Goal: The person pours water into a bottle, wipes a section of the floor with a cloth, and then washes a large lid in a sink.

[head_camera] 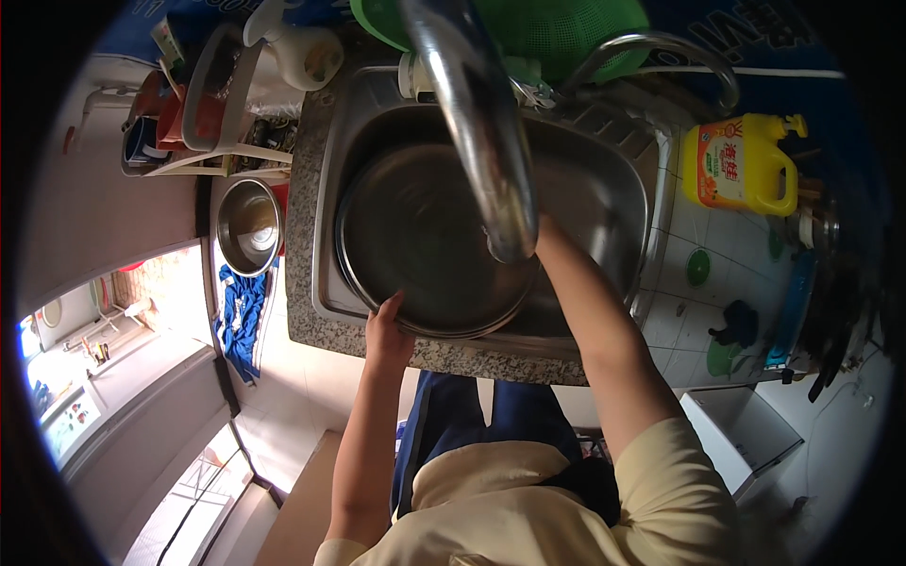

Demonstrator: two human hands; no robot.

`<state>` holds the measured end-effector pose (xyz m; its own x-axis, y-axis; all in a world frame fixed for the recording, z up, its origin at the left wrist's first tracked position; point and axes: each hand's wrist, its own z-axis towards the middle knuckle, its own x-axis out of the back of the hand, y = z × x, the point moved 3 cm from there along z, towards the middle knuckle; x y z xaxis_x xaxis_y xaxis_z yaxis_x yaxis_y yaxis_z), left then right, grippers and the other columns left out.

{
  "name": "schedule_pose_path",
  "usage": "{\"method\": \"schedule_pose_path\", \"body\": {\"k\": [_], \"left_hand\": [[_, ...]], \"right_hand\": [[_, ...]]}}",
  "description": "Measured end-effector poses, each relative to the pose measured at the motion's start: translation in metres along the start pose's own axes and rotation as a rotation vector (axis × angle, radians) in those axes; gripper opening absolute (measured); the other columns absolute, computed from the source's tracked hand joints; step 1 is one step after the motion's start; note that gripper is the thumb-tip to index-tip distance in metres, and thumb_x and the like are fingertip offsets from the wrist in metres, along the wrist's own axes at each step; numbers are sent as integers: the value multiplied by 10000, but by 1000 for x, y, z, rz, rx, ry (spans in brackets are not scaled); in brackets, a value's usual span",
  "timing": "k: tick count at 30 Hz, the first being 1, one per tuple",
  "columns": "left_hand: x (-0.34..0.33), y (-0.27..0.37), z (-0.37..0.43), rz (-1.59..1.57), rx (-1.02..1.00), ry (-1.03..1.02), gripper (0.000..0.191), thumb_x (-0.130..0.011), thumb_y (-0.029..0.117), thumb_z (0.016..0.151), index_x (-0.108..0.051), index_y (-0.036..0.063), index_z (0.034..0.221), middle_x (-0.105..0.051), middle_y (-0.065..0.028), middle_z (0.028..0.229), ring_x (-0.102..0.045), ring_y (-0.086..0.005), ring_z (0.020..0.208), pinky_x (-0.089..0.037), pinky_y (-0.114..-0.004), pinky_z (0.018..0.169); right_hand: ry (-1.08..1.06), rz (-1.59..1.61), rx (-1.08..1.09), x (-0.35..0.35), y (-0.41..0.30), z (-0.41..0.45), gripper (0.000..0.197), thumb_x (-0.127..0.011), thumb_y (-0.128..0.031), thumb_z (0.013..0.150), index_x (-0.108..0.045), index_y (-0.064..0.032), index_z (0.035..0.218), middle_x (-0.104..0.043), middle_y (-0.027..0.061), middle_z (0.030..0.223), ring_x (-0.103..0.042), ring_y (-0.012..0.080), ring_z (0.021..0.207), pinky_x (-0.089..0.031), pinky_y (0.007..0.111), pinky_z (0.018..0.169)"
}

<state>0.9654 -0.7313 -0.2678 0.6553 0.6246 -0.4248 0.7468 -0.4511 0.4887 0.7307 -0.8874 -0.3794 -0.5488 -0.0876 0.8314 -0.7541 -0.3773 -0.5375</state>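
Note:
A wide, round metal pan (pixel 425 226) sits inside the stainless steel sink (pixel 601 163). Its edge shows doubled rims, so a second vessel may be stacked with it. My left hand (pixel 388 334) grips the near-left rim, thumb over the top and fingers out of sight below. The curved chrome faucet (pixel 481 127) arches over the pan and blocks part of it. Behind the faucet's end, my right hand is mostly hidden; only the wrist (pixel 551 240) shows, close to the pan's right side. What its fingers do cannot be seen.
A speckled stone counter edge (pixel 495 359) borders the sink. Behind stand a green colander (pixel 566 35) and a white spray bottle (pixel 301 56). A yellow detergent jug (pixel 729 166) is on the right tiled counter. Lower left are a metal bowl (pixel 249 226) and blue cloth (pixel 243 318).

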Motion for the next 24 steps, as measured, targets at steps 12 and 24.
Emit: {"method": "schedule_pose_path", "body": {"k": [12,24], "left_hand": [[10,-4,2,-56,5,15,384,-541,29,847,-453,0,1220,-543,-119,1177,-526,-266,1084,-436,-381,939],[21,-5,5,-6,-46,69,362,-540,19,838,-472,-3,1193,-556,-123,1154,-546,-267,1044,-465,-373,904]], "right_hand": [[-355,111,-142,62,-85,-130,350,-576,-128,813,-580,-116,1162,-487,133,1279,-409,292,1232,-348,426,1019],[-206,-168,-92,8,-62,-25,513,-562,-232,812,-441,-129,1300,-307,144,1417,-273,325,1308,-229,540,1050]]}}
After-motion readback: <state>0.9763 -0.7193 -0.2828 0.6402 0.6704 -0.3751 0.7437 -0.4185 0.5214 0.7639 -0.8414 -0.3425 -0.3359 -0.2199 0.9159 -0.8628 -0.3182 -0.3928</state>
